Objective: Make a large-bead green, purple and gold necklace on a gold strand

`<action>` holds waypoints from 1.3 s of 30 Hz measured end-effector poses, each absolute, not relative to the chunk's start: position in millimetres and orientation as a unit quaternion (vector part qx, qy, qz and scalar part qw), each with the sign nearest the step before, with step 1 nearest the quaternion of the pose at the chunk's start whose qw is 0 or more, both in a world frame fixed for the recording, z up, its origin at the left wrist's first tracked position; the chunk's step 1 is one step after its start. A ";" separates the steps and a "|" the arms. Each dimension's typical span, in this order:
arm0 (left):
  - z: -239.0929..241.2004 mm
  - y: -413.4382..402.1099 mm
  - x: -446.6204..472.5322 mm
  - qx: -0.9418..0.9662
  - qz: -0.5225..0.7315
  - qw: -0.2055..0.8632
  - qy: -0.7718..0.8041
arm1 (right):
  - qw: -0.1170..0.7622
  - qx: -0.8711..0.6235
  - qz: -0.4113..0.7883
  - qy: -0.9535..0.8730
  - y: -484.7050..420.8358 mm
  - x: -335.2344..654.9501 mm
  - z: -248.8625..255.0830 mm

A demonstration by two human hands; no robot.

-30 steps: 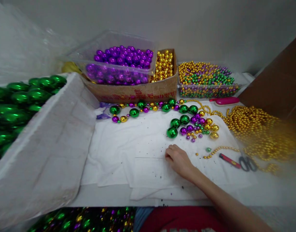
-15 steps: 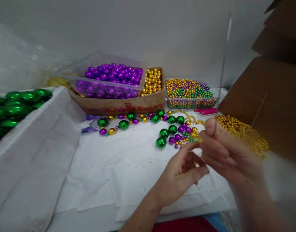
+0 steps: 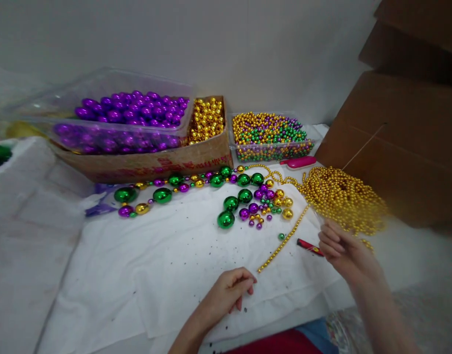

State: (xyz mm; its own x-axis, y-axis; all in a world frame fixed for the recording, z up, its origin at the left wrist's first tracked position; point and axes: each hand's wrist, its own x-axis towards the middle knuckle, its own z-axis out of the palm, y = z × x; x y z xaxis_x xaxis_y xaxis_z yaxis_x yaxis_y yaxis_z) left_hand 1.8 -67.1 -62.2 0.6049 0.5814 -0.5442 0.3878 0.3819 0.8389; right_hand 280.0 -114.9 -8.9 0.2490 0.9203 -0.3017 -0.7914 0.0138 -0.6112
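Observation:
My left hand is low over the white cloth, thumb and fingers drawn together; whatever they may pinch is too small to see. Just off its fingertips is one end of a strand of small gold beads, which runs up towards the gold bead pile. At the right, my right hand is closed in a pinch in front of that pile. A faint, blurred thin line shows near its fingertips. Beside its knuckles lies a red lighter-like stick. One green bead rests near the strand.
Behind lie loose green, purple and gold beads and a large bead necklace. Further back are a clear bin of purple beads, a cardboard box, a mixed-bead tray and a pink-handled tool. Brown cartons stand right.
My hands, close together before, have moved apart: left down and leftward, right slightly lower. The long thin rod upright at my right hand no longer shows. The view has shifted right.

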 end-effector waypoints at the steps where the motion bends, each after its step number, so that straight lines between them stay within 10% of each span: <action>1: -59.4 -62.6 0.9 0.554 0.049 0.710 0.432 | 0.698 -0.369 0.603 -0.110 -117.8 282.2 -10.4; 14: -78.6 2.0 86.9 0.857 0.123 0.190 0.462 | 0.592 -0.463 0.631 -0.192 -118.9 245.0 -49.5; 24: -74.8 -9.1 55.0 0.684 0.281 0.459 0.493 | 0.491 -0.605 0.554 -0.294 -113.1 242.8 -67.1; 32: -82.6 -21.3 52.1 0.802 0.202 0.284 0.485 | 0.541 -0.618 0.504 -0.268 -105.5 243.2 -72.2; 39: -85.4 -17.0 62.5 0.732 0.328 0.333 0.495 | 0.559 -0.615 0.506 -0.230 -111.7 252.4 -73.4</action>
State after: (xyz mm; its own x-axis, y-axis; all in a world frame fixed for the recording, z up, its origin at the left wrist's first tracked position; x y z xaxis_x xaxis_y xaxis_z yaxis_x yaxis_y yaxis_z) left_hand 62.5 -17.0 -85.4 0.2943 0.9437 0.1509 0.5062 -0.2879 0.8129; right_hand 252.4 -111.7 -73.4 0.3819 0.8490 -0.3651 -0.2829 -0.2687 -0.9208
